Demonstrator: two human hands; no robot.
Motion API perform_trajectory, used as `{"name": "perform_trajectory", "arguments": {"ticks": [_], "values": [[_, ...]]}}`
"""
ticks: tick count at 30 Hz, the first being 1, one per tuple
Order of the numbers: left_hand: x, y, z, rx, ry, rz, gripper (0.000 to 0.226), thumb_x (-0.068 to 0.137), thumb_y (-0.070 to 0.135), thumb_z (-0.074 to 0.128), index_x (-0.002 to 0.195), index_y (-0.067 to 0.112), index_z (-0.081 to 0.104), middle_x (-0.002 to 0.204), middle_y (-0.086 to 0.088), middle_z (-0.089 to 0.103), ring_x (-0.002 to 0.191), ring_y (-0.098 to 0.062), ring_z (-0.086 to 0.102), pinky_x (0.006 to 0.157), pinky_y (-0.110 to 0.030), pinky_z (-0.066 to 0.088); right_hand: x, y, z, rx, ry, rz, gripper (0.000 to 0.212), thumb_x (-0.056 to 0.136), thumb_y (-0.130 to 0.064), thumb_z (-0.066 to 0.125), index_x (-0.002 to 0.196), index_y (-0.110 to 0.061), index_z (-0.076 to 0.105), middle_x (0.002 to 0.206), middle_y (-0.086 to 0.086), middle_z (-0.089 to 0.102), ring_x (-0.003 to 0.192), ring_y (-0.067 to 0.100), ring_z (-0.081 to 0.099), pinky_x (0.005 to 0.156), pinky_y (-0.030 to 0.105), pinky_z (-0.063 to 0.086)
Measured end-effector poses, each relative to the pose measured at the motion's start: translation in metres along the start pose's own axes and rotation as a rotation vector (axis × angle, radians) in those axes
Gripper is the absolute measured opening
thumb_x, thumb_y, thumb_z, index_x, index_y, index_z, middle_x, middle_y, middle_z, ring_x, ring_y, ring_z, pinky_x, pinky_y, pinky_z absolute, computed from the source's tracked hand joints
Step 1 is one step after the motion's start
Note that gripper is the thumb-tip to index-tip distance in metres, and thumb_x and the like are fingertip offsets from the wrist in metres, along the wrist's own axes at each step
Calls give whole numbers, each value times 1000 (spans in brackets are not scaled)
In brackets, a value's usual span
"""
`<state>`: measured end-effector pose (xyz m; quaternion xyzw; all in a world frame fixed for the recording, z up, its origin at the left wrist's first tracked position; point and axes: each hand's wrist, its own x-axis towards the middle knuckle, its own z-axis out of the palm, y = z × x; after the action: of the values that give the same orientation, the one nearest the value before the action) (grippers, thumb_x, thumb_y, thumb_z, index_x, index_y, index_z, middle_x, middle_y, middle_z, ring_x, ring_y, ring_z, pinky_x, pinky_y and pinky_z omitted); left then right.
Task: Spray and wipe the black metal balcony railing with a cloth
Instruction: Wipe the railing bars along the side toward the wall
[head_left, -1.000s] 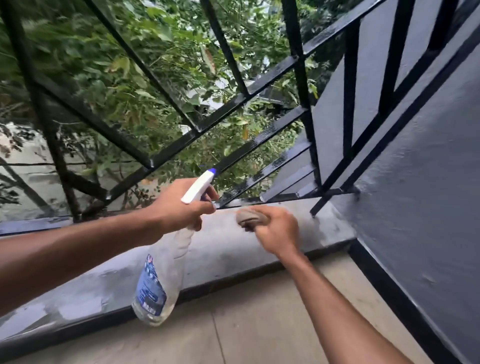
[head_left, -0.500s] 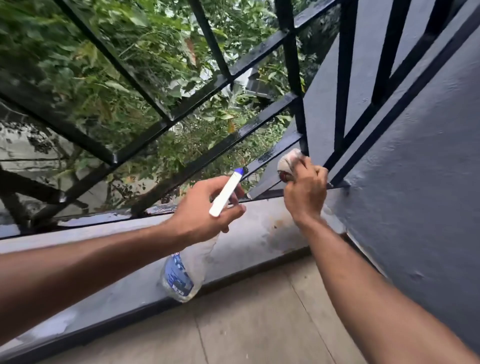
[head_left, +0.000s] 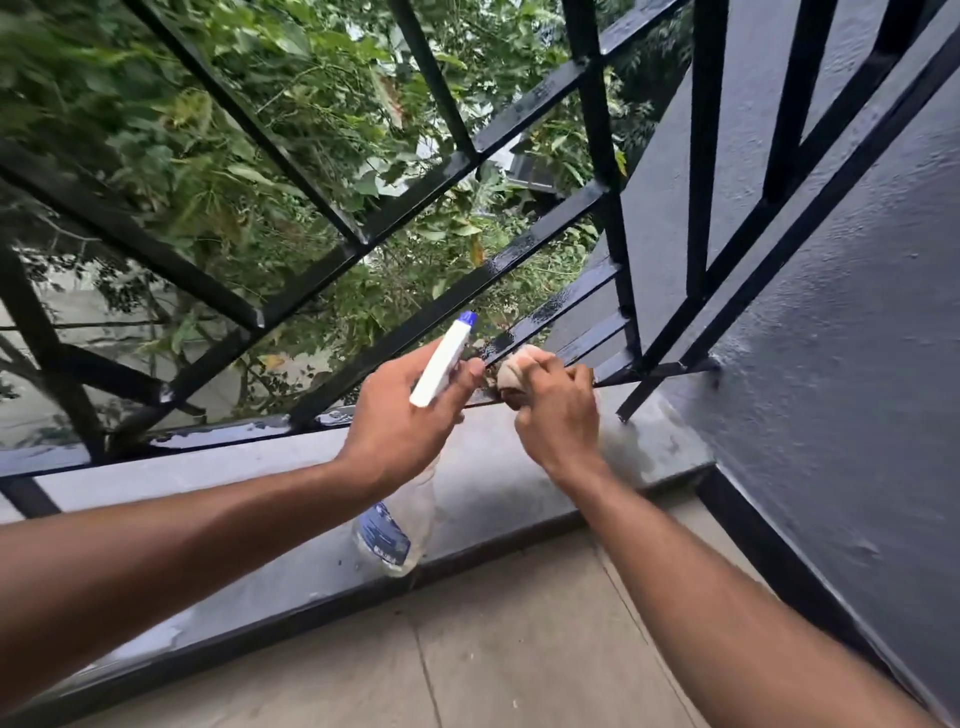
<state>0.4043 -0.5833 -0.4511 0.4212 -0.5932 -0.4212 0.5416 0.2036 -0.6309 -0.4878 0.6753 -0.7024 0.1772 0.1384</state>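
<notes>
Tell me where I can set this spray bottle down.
Bare ledge left of your left hand, below the bottom rail; a smaller patch between right hand and wall. Floor tiles too. Crowded where both hands meet.

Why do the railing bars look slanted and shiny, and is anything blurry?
Head view: the wide-angle lens splays the railing bars; wet patches glint on the lower ones; leaves at top left smear; the right hand and cloth look slightly soft; daylight is even, without hard shadows.
</notes>
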Motion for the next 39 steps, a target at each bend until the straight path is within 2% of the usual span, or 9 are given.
{"name": "perform_trajectory", "arguments": {"ticks": [3, 7, 12, 15, 24, 28, 30, 35, 39], "values": [[0, -1, -1, -5, 34, 1, 22, 92, 44, 66, 103, 26, 72, 75, 6, 66, 61, -18, 67, 63, -43, 62, -16, -41, 9, 380, -19, 252, 40, 81, -3, 55, 115, -19, 68, 112, 3, 68, 90, 23, 42, 79, 33, 37], [2, -1, -3, -40, 72, -6, 49, 83, 56, 63, 94, 9, 71, 78, -17, 65, 51, -17, 58, 46, -34, 50, -28, -69, 18, 519, 19, 234, 12, 75, -9, 58, 84, -16, 63, 88, 3, 69, 77, 33, 51, 71, 30, 23], [1, 4, -8, 32, 50, -17, 48, 86, 49, 62, 86, 2, 66, 85, -28, 65, 44, -17, 56, 40, -28, 44, -25, -43, 10, 352, -62, 60, 33, 81, -5, 55, 107, -21, 67, 106, -3, 69, 92, 27, 50, 71, 32, 35], [-4, 5, -16, 79, 17, -62, 50, 80, 56, 60, 90, 7, 64, 87, -23, 67, 44, -22, 58, 47, -35, 47, -24, -38, 13, 323, -12, 185, 51, 81, -3, 54, 124, -27, 66, 116, -5, 67, 99, 25, 51, 77, 26, 33], [0, 23, -24, 301, -82, -91, 21, 99, 34, 63, 98, 15, 53, 81, -5, 67, 57, -19, 67, 71, -48, 60, -41, -49, 5, 315, -68, 32, 33, 90, -7, 54, 118, -22, 63, 116, -1, 61, 97, 29, 50, 74, 32, 37], [-4, 30, -22, 295, -120, -75, 20, 101, 32, 61, 98, 14, 53, 86, -6, 67, 58, -18, 71, 71, -49, 62, -36, -45, 3, 228, -25, 143, 51, 87, -4, 57, 135, -23, 56, 119, 1, 60, 100, 28, 49, 73, 32, 38], [-6, 30, -25, 240, -134, -100, 20, 101, 30, 61, 99, 12, 53, 86, -7, 66, 63, -20, 75, 73, -49, 58, -39, -48, 1, 281, -64, 92, 39, 86, -4, 57, 120, -21, 62, 114, 2, 61, 97, 28, 53, 81, 34, 42], [-7, 30, -24, 88, -113, -188, 25, 102, 26, 62, 100, 3, 55, 101, -23, 70, 62, -30, 75, 63, -42, 54, -48, -49, -11, 425, -92, 27, 42, 81, -9, 64, 120, -24, 71, 111, -1, 65, 92, 27, 57, 79, 29, 36], [-4, 28, -5, 75, -126, -202, 23, 101, 25, 64, 94, 3, 61, 90, -15, 70, 41, -22, 60, 47, -30, 48, -52, -39, -21, 359, -143, -85, 41, 80, -17, 66, 117, -33, 72, 107, -7, 68, 90, 29, 60, 74, 33, 47]]}}
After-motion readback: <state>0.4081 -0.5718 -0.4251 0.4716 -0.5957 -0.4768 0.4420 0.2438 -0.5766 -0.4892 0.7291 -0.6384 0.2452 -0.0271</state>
